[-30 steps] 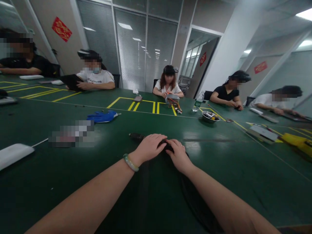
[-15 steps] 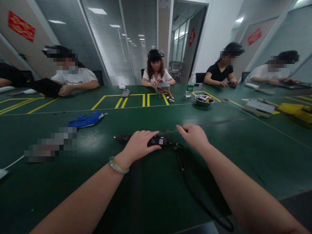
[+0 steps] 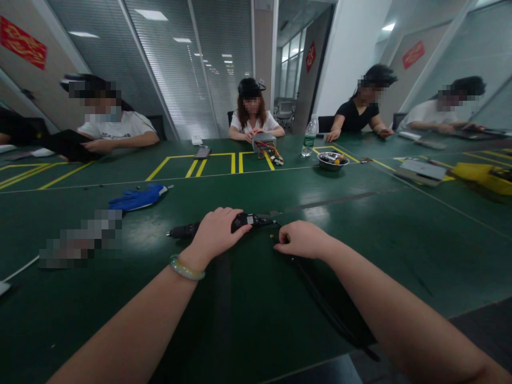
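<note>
The left hand point(image 3: 218, 232), a pale green bangle point(image 3: 185, 268) at its wrist, lies over a black corded rotary tool point(image 3: 244, 220), its fingers point(image 3: 228, 216) pressed together and curled across the tool's body. The right hand point(image 3: 300, 240) rests on the green counter point(image 3: 256, 314) just right of the tool, its fingers loosely together and pinching nothing, with the cord point(image 3: 316, 282) running from beneath them toward the near edge. Far ahead of the fingers, a steel bowl point(image 3: 331, 161) holds small dark and yellow pieces. Left of it, a grey box point(image 3: 264, 143) with coloured wires sits just before a co-worker's hands point(image 3: 253, 137). Far right of the fingers lies a yellow container point(image 3: 478, 178), its contents too small to tell.
</note>
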Available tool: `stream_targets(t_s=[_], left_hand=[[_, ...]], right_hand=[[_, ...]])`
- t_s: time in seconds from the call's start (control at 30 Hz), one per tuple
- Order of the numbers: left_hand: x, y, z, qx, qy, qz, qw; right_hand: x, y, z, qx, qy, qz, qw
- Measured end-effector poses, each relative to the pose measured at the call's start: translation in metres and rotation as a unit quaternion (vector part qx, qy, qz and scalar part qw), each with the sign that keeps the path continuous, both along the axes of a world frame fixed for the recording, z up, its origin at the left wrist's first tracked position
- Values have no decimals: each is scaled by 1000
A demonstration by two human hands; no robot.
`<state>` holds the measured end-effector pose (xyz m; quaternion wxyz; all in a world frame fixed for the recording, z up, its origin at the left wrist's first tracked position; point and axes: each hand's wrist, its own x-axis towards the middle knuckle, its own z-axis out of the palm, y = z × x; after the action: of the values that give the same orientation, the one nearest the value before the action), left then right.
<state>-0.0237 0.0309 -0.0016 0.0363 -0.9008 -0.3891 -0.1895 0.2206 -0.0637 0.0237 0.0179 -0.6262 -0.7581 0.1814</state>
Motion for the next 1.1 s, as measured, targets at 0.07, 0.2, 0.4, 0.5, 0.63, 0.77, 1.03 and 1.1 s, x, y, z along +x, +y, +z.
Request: stream_targets(t_s=[0.07,0.2,0.4,0.5,0.63,0.77,1.03,1.1], left_hand=[[2,-3,2,1,-9,-10,1000],[7,-10,6,9,-26,-11,1000],[12,-20,9,7,-26,-47,999],[16,-22,10,9,3,-85,996],[17,-20,11,9,30,-82,996],[12,-17,10,-25,41,-71,996],[15,-28,16,-25,28,-105,994],[20,-34,15,-25,23,-107,994]], right_hand=[[-4,1,-3,18,42,13,999],[-12,1,-9,48,133,9,990],[-15,3,-17,-10,363,-11,932],[-15,6,-25,22,424,-51,904],[-12,10,-32,70,395,-127,907],[-11,11,-33,53,329,-127,934],[-14,11,-31,44,286,-87,953],[-14,11,-30,29,298,-84,951]])
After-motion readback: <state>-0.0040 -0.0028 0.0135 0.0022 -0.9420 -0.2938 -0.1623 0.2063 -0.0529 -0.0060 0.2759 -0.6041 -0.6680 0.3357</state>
